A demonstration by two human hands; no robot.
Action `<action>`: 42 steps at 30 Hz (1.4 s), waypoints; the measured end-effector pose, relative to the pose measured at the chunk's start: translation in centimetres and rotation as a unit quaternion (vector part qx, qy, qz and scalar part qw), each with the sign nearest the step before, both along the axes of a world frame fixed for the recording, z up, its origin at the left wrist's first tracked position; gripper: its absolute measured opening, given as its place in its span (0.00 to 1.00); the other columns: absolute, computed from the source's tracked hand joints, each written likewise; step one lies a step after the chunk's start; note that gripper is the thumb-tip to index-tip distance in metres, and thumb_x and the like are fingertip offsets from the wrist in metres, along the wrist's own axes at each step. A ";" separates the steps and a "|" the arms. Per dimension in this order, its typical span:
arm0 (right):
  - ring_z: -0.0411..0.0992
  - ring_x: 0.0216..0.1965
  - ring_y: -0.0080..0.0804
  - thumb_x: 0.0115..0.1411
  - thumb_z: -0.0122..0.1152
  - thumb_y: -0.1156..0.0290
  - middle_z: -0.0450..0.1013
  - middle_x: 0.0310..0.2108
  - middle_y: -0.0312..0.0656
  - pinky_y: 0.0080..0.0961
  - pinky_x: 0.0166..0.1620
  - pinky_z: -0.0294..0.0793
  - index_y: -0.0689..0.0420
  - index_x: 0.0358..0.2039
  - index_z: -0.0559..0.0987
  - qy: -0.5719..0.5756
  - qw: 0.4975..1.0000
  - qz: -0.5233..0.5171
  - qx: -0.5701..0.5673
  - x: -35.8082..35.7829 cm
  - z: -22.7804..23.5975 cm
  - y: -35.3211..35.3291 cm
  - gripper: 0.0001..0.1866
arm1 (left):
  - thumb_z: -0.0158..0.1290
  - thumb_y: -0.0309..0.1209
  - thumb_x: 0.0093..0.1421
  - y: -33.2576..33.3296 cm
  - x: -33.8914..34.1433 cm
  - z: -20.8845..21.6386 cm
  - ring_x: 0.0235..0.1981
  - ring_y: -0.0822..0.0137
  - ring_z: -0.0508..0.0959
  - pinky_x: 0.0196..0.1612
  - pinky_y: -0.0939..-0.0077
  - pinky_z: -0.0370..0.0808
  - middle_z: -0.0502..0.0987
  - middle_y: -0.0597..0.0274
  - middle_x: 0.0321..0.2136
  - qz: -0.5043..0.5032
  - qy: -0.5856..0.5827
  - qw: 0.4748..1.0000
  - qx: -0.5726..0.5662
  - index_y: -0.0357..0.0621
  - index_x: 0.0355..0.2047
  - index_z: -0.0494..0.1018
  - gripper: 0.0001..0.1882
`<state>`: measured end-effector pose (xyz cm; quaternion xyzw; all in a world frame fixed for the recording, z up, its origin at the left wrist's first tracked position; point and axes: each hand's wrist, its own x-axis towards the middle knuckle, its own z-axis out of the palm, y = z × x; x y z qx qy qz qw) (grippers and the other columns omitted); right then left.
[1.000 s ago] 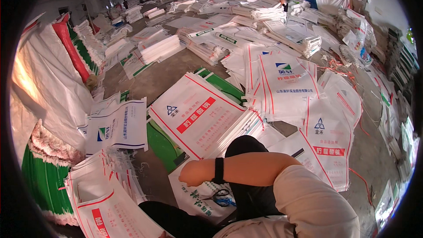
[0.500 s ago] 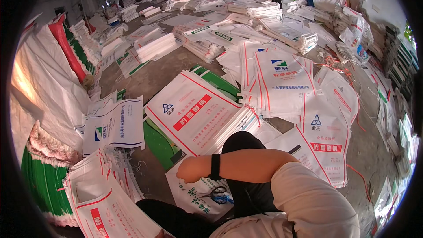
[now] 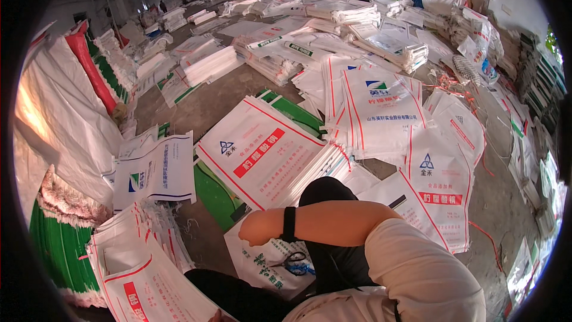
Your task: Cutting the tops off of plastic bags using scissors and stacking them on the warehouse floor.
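Hanging over a near white sack (image 3: pixel 268 262) is the right hand (image 3: pixel 257 228); left hand (image 3: pixel 221 317) mostly cropped; I cannot tell either grip.

Beneath the right fingers (image 3: pixel 251 239) a white sack (image 3: pixel 245 263) looks like smooth plastic with a faint sheen. On it, nearer the body than the fingers, the scissors (image 3: pixel 291 264) have a blue part that looks like plastic. Beyond the fingers, the pile of sacks (image 3: pixel 262 149) seems woven plastic, matt on its face; the green sack (image 3: pixel 215 194) is glossier. Left of the fingers, the floor (image 3: pixel 204 229) is dull, rough concrete. Right of them, the wristband (image 3: pixel 289 224) is matt black and the sleeve (image 3: pixel 417 268) creased, matt cloth.
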<state>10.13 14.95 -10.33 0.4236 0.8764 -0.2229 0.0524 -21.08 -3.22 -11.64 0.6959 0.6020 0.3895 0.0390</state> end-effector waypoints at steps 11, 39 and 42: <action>0.77 0.38 0.52 0.58 0.60 0.62 0.78 0.32 0.52 0.45 0.42 0.75 0.61 0.37 0.79 0.019 1.000 -0.001 0.008 0.3 0.0 -0.3 0.15 | 0.51 0.23 0.62 0.2 0.0 -0.3 0.36 0.48 0.73 0.43 0.56 0.71 0.76 0.47 0.33 -0.001 0.005 1.000 0.007 0.34 0.41 0.78 0.10; 0.77 0.39 0.52 0.58 0.60 0.62 0.78 0.33 0.52 0.45 0.43 0.75 0.62 0.38 0.80 -0.003 1.000 0.004 -0.004 -0.1 0.2 -0.2 0.16 | 0.51 0.25 0.63 0.3 -0.4 -0.5 0.38 0.48 0.74 0.44 0.57 0.71 0.76 0.47 0.35 0.007 -0.002 1.000 -0.010 0.34 0.43 0.77 0.11; 0.77 0.39 0.52 0.58 0.60 0.61 0.78 0.34 0.52 0.45 0.43 0.75 0.61 0.39 0.80 -0.005 1.000 0.005 -0.004 -0.1 0.3 -0.2 0.16 | 0.51 0.25 0.63 0.3 -0.3 -0.4 0.38 0.48 0.73 0.44 0.57 0.71 0.76 0.47 0.34 0.006 -0.002 1.000 -0.009 0.34 0.43 0.77 0.11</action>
